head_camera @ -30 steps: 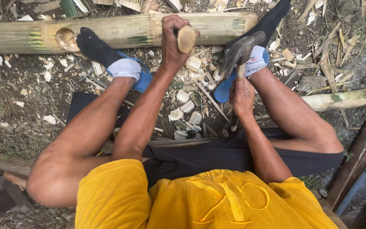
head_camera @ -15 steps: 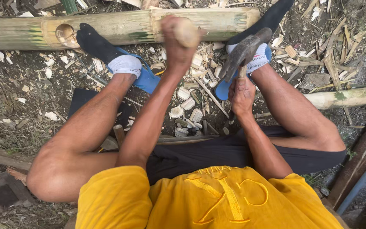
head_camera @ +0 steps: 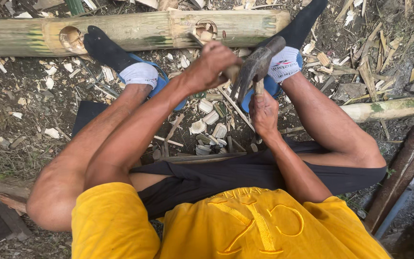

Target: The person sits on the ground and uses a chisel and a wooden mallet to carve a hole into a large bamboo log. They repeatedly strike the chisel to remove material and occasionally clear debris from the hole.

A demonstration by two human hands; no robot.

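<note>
My right hand [head_camera: 264, 112] is wrapped tight around the wooden handle of a claw hammer [head_camera: 257, 64], fingers closed all the way round it; the handle runs nearly straight away from me toward the bamboo pole [head_camera: 135, 31], and the dark, worn metal head sits crosswise at its far end, tilted, with the striking face up toward the pole and the forked claw hanging down toward my left hand [head_camera: 214, 64]. That hand is curled shut on a short round wooden peg, pale and smooth at its cut end, which pokes out of my fist right against the hammer head; I cannot tell how long the peg is inside my grip. The pole is thick, round and green-yellow, lying across the ground with its long axis running left to right beyond my feet. Two rough holes are cut into its upper side, one by my left foot and one just beyond my left hand, both with pale, splintered edges. On my side of the pole the bare earth is littered with pale, curved bamboo chips [head_camera: 212, 122], clustered between my feet. My dark socks and blue sandals [head_camera: 152, 81] are braced against the pole.
</note>
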